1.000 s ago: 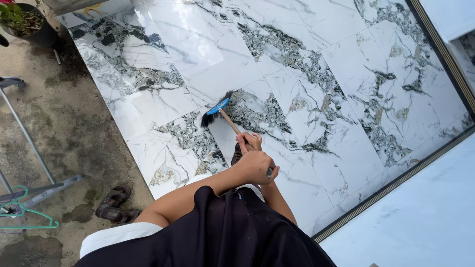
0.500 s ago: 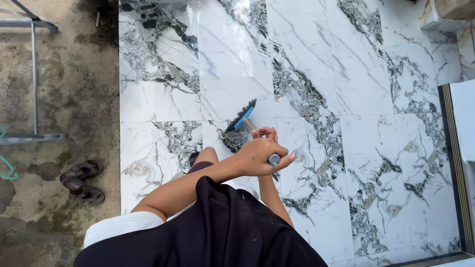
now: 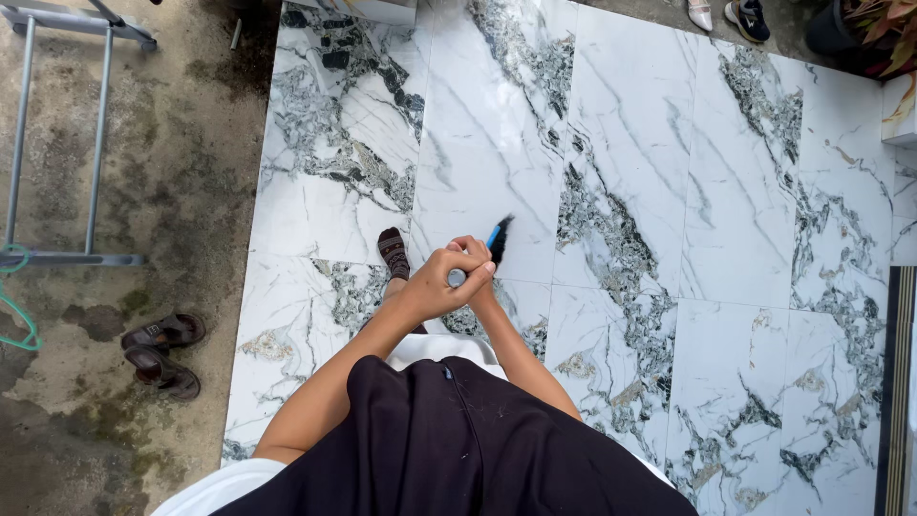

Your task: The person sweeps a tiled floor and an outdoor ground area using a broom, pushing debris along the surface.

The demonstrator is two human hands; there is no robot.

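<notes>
A glossy floor of large white marble-patterned tiles (image 3: 497,124) with grey and black veining is seen from above, filling the view from 12 to 5 o'clock. At 9 o'clock it is bordered by rough, stained concrete ground (image 3: 143,172). On that concrete a grey metal rack (image 3: 57,143) lies at 10 o'clock, and a pair of dark sandals (image 3: 162,352) is set at 8 o'clock. Two shoes (image 3: 726,14) are cut off at 1 o'clock, beside a potted plant (image 3: 874,29). A dark ribbed threshold strip (image 3: 893,382) runs along 4 o'clock. No packages, labels or signs can be made out.

At the centre, a broom (image 3: 499,239) with black bristles and a blue head is held, its handle hidden by the hands. The left hand (image 3: 441,282) is closed over the handle's top; the right hand (image 3: 475,256) is wrapped around it just below. A dark-socked foot (image 3: 393,252) is planted just at 9 o'clock of the hands.
</notes>
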